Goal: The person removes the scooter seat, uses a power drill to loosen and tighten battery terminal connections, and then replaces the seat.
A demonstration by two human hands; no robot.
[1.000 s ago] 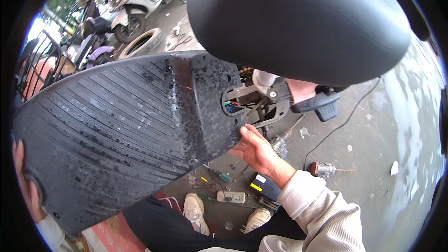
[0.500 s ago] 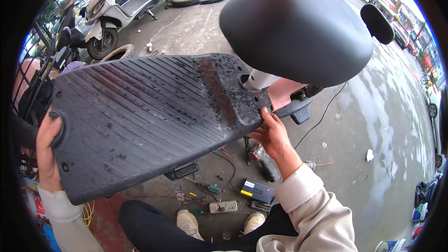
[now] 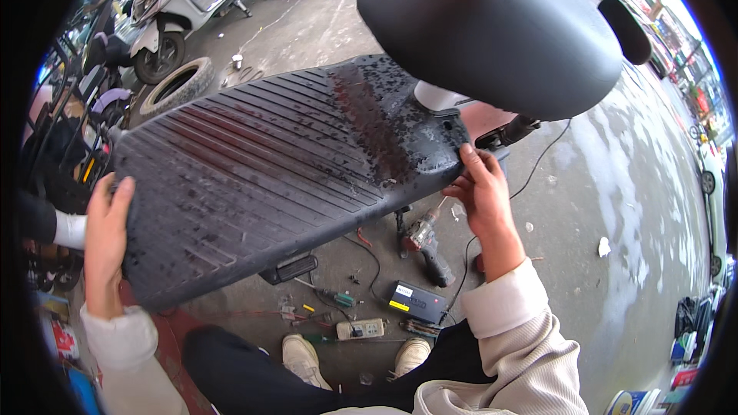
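A black ribbed scooter footboard cover [image 3: 254,177], with wet spots and a brownish band across it, lies tilted in front of me. My left hand [image 3: 108,238] is closed on its left end, thumb on top and some fingers hidden by the edge. My right hand [image 3: 484,192] pinches its near right corner, thumb on top and fingers under the rim. Next to that corner, a pale seat post [image 3: 438,97] rises through or behind the cover's far right end; which one, I cannot tell. Above it hangs the black scooter seat [image 3: 492,31].
On the ground below lie a power drill [image 3: 425,244], a black box with a yellow label [image 3: 417,301], a power strip [image 3: 360,329] and a green-handled screwdriver [image 3: 338,298]. Cables trail among them. Beyond are a loose tyre [image 3: 181,84] and a parked white scooter [image 3: 177,11].
The cover has shifted right and up in the picture, its right end now higher against the seat post. Both hands have moved with it, still holding on. The view has shifted slightly too.
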